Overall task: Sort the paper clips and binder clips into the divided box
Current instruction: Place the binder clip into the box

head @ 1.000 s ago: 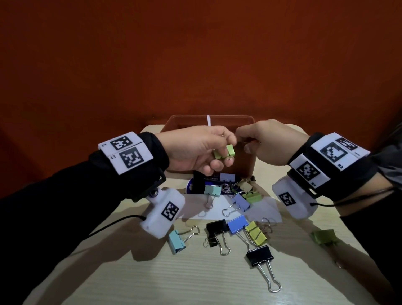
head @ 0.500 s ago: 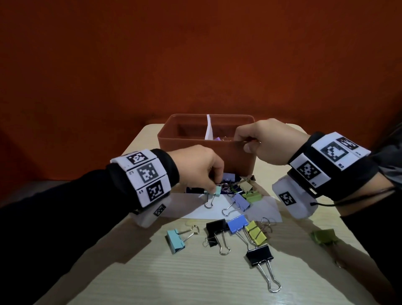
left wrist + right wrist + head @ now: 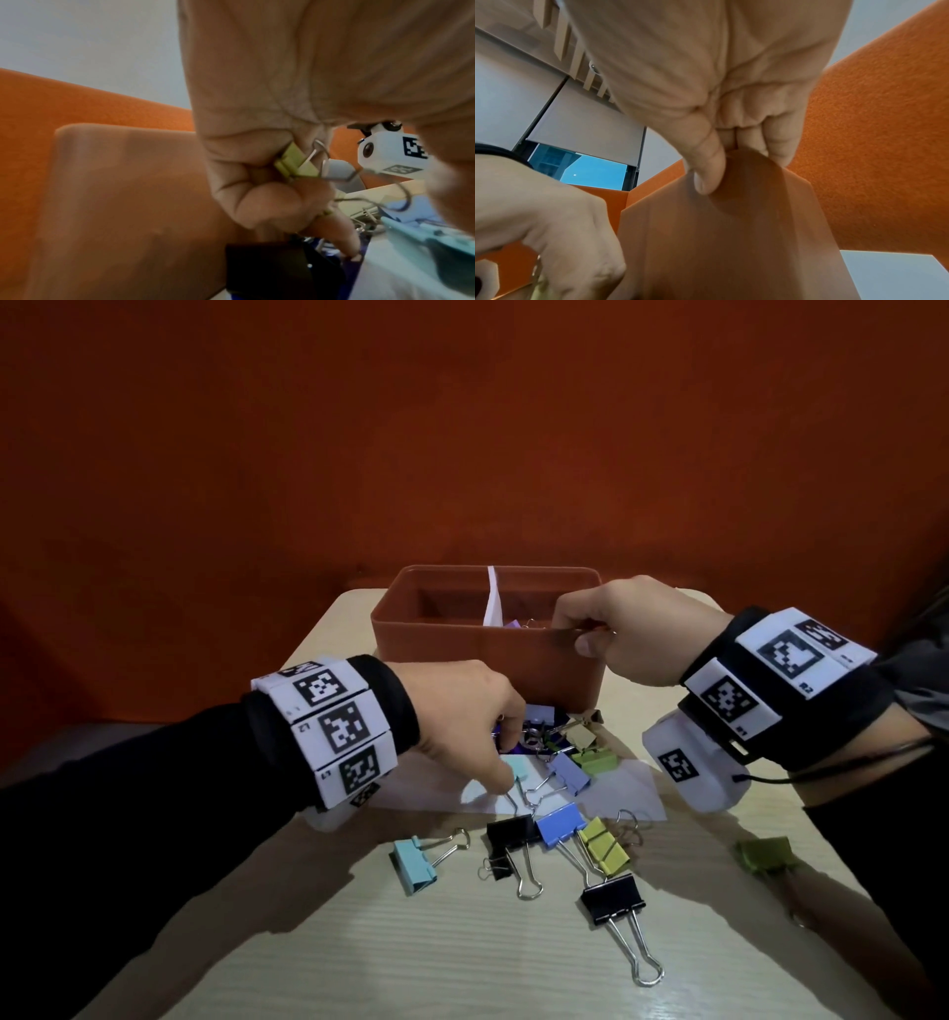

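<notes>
Nearest, loose binder clips are lying scattered on the table (image 3: 359, 958), a black binder clip (image 3: 613, 898) at six o'clock with its wire handles pointing back toward the wearer. Just beyond, the left hand (image 3: 462, 711) is being lowered into the pile at the box's foot; a small green binder clip (image 3: 295, 162) is being kept pinched in its curled fingers while a free fingertip is reaching toward the teal binder clip (image 3: 518, 770), at five o'clock from the hand. At twelve o'clock, the divided box (image 3: 462, 654) is being steadied by the right hand (image 3: 631, 629), pinching its near wall. A second ago, the left hand was being held higher, beside the right.
</notes>
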{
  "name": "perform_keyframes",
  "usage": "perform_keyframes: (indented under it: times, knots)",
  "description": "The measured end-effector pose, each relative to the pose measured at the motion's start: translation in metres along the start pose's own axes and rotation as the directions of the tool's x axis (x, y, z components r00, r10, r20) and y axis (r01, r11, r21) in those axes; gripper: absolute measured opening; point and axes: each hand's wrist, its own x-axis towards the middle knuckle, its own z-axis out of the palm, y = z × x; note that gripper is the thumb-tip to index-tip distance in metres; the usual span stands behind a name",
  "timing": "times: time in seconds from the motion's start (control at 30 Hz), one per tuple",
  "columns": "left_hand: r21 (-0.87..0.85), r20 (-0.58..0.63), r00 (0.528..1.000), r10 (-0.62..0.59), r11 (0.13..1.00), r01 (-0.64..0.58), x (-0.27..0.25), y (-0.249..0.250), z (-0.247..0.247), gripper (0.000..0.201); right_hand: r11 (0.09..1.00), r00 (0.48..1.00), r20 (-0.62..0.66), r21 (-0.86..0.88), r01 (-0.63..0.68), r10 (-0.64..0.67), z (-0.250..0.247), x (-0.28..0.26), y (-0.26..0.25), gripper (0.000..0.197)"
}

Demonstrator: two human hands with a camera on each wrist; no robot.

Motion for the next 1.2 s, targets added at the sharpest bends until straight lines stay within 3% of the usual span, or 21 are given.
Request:
perform_keyframes:
  times: [0.2,0.4,0.5,0.63,0.73,0.8,0.93,1.07,1.2]
  knots:
    - [-0.014,0.054,0.997,0.055,0.998,-0.054,0.001,0.000,0.000,0.033,1.000,1.000,0.006,-0.011,-0.012,0.012,-0.001,0.000,-0.001,0.024]
    - [0.030,0.070,0.996,0.051,0.998,-0.053,0.002,0.002,0.001,0.020,1.000,1.000,0.015,-0.009,-0.020,0.020,0.000,0.000,-0.001,0.024]
    - [0.029,-0.004,0.999,0.052,0.998,-0.052,-0.002,0.004,-0.001,0.019,1.000,1.000,0.012,-0.010,-0.017,0.017,0.000,0.000,-0.001,0.024]
    - [-0.146,-0.205,0.979,0.016,0.988,-0.047,-0.011,0.008,-0.027,0.013,1.000,1.000,-0.003,-0.013,-0.003,0.003,0.000,0.001,0.001,0.024]
    - [-0.192,-0.454,0.889,-0.067,0.981,-0.024,-0.008,0.005,-0.048,0.014,1.000,1.000,-0.003,-0.030,0.005,-0.005,0.000,0.001,0.000,0.028]
    - [-0.160,-0.556,0.823,-0.117,0.987,0.032,0.002,0.001,-0.055,0.018,1.000,1.000,0.001,-0.027,-0.002,0.002,0.001,0.001,-0.001,0.031]
    - [-0.199,-0.589,0.769,-0.248,0.967,0.159,0.025,-0.012,-0.058,0.024,1.000,1.000,0.019,0.009,0.002,-0.002,0.002,0.002,0.001,0.027]
    - [-0.259,-0.516,0.819,-0.250,0.957,0.128,0.034,-0.018,-0.051,0.055,1.000,1.000,0.016,-0.014,0.018,-0.018,0.001,0.002,0.002,0.022]
    - [-0.324,-0.544,0.804,-0.240,0.944,0.063,0.029,-0.019,-0.050,0.047,0.999,0.999,0.005,-0.016,0.034,-0.034,0.002,0.003,0.003,0.021]
